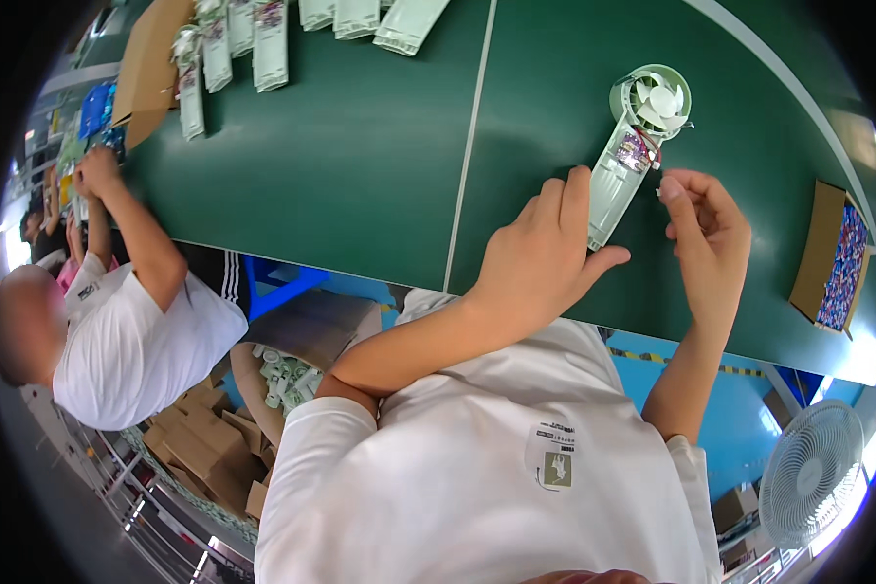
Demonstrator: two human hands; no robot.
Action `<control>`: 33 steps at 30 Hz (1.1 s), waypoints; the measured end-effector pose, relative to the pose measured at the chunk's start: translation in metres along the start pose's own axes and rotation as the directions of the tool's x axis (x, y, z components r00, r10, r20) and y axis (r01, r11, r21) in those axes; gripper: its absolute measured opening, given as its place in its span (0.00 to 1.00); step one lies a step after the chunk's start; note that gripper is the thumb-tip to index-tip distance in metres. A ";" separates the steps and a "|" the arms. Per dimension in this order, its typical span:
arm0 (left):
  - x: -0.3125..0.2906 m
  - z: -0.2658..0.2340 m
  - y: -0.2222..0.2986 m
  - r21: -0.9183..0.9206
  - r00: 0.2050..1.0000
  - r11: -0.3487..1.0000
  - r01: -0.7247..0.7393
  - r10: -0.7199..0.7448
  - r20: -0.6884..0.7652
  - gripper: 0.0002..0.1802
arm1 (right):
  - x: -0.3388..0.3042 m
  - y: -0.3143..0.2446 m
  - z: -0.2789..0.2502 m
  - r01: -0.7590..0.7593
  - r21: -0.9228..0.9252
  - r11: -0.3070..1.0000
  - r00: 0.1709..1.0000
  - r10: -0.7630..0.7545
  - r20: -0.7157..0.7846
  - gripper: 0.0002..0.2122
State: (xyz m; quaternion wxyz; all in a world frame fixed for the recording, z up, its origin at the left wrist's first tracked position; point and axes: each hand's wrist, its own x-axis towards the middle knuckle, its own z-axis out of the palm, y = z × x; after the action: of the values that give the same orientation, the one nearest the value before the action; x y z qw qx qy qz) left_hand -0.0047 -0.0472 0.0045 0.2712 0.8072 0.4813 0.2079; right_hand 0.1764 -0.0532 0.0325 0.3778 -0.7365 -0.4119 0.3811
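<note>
Our left hand [538, 248] lies palm down, its fingers close together against the left edge of the small fan [629, 167], with the thumb spread away near the lower end of the handle [608, 204]. Our right thumb and forefinger pinch a tiny white piece [660, 193], too small to identify; that right hand [708, 219] hovers just right of the handle. The fan lies between both sets of fingers, its white blades [662, 101] beyond our left fingertips. We judge it light, stiff and slightly slippery; the red wires [659, 149] and bare circuit board [634, 150] look fragile, so the handle's side edges seem the safest hold. Its pale green plastic forms a long, open trough and a round ring; beneath our fingers, the table [360, 165] is smooth, dark green.
</note>
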 end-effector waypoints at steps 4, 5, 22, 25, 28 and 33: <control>-0.002 -0.002 -0.001 -0.090 0.994 0.996 -0.007 0.016 0.107 0.45 | 0.000 -0.007 -0.001 -0.092 -0.065 0.994 0.989 0.098 0.106 0.08; -0.002 -0.002 -0.002 -0.126 0.990 0.992 0.000 0.018 0.138 0.45 | 0.001 -0.004 -0.002 -0.099 -0.071 0.993 0.989 0.106 0.103 0.08; 0.027 0.012 -0.010 -0.181 0.880 0.944 -0.275 0.171 -0.443 0.11 | 0.009 0.002 -0.002 -0.464 0.410 0.785 0.868 0.311 0.388 0.07; 0.027 0.014 -0.011 -0.207 0.892 0.942 -0.264 0.156 -0.425 0.09 | 0.010 0.001 -0.002 -0.465 0.406 0.787 0.866 0.309 0.393 0.07; 0.027 0.015 -0.012 -0.235 0.907 0.941 -0.245 0.137 -0.397 0.08 | 0.010 -0.004 -0.002 -0.451 0.326 0.831 0.870 0.328 0.369 0.09; 0.026 0.016 -0.012 -0.271 0.924 0.938 -0.216 0.106 -0.368 0.08 | 0.009 -0.003 -0.001 -0.405 0.359 0.841 0.896 0.286 0.340 0.09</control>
State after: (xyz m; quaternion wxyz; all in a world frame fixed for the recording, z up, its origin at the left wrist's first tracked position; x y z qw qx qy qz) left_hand 0.0083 -0.0231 -0.0136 0.2855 0.7428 0.4146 0.4413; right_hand 0.1792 -0.0443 0.0332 0.3913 -0.6403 -0.2267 0.6209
